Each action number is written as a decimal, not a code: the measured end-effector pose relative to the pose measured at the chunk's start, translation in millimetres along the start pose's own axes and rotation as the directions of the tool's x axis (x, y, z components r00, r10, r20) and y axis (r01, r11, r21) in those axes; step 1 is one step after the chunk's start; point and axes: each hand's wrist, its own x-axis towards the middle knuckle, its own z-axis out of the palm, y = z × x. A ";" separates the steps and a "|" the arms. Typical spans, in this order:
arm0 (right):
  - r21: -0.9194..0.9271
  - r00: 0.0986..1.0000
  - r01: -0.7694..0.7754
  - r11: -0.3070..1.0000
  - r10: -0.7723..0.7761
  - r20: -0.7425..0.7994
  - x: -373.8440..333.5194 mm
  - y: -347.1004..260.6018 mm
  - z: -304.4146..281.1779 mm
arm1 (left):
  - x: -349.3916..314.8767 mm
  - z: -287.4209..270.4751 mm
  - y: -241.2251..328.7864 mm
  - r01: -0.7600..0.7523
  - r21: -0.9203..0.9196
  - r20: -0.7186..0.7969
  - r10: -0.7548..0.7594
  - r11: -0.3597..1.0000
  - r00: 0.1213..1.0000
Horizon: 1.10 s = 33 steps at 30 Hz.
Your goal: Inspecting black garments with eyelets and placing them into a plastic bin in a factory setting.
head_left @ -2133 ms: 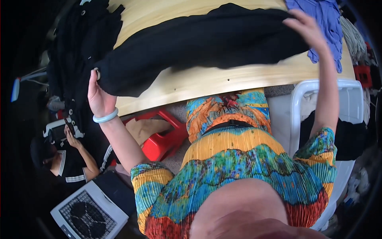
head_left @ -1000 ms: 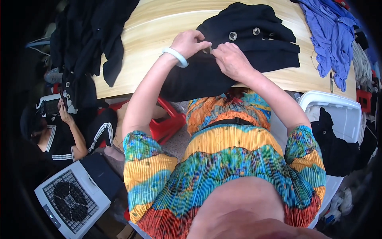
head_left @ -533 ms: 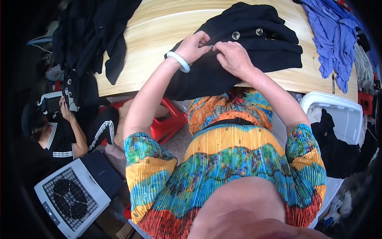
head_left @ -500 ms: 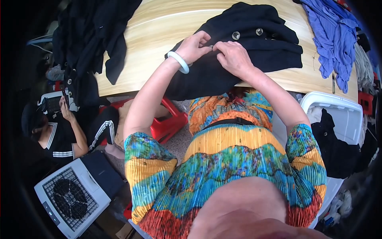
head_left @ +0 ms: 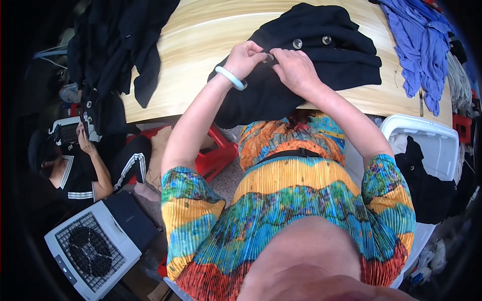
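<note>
A black garment [head_left: 321, 25] with large round buttons lies on the table, part of it hanging over the near edge toward my lap. Two of its pale, dark-centred buttons, a nearer-left button [head_left: 297, 44] and a right-hand button [head_left: 326, 40], show just beyond my right hand. Fingertips of my left hand [head_left: 244, 60] pinch a round button [head_left: 270, 56] at the left part of the garment. Close against it, my right hand [head_left: 295, 69] is closed, its thumb and forefinger on the cloth beside that button. A pale bangle [head_left: 231, 78] circles my left wrist.
Dark clothes [head_left: 118, 45] hang over the table's [head_left: 201, 30] left side; a blue garment [head_left: 422, 45] lies at its right end. A white bin [head_left: 419, 123] with black cloth stands at right. At left sit a person [head_left: 75, 170], a red stool [head_left: 216, 155] and a fan unit [head_left: 90, 246].
My left wrist and forearm have shifted a little to the right, and the left fingers have curled in more. The right hand stays nearly in place. The garment has hardly moved.
</note>
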 end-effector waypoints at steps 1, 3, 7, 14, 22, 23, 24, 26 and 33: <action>-0.001 1.000 -0.003 1.000 0.003 -0.001 -0.5 1.0 -0.1 | -3.1 1.3 1.8 -0.053 0.107 0.007 0.053 0.993 0.999; -0.051 0.999 0.044 0.998 -0.042 0.031 -0.8 3.2 0.3 | -16.1 3.1 12.2 -0.178 0.340 0.059 0.168 0.923 0.984; -0.035 0.996 0.051 0.998 -0.048 0.071 1.6 7.5 -0.4 | -30.4 14.3 24.1 -0.347 0.590 0.130 0.339 0.729 0.932; 0.092 0.995 0.018 0.996 -0.026 0.096 2.6 10.9 3.0 | -31.5 27.9 9.1 -0.363 0.646 -0.031 0.499 0.672 0.866; 0.278 0.978 -0.172 0.945 0.132 0.160 6.8 15.9 -1.3 | -36.4 33.6 16.1 -0.280 0.608 -0.173 0.468 0.743 0.867; 0.270 0.971 -0.192 0.944 0.141 0.195 8.2 14.9 -2.7 | -35.6 32.0 14.2 -0.278 0.609 -0.173 0.467 0.743 0.867; 0.259 0.961 -0.211 0.942 0.152 0.230 9.0 14.7 -4.7 | -33.7 30.0 13.8 -0.319 0.581 -0.158 0.488 0.749 0.859; 0.352 0.955 -0.220 0.910 0.128 0.267 9.6 20.3 -6.5 | -31.3 20.6 15.0 -0.298 0.485 -0.080 0.381 0.822 0.921; 0.529 0.890 -0.299 0.794 0.033 0.455 16.7 37.2 -19.6 | -23.2 0.7 33.0 -0.061 0.120 0.232 0.032 0.991 0.972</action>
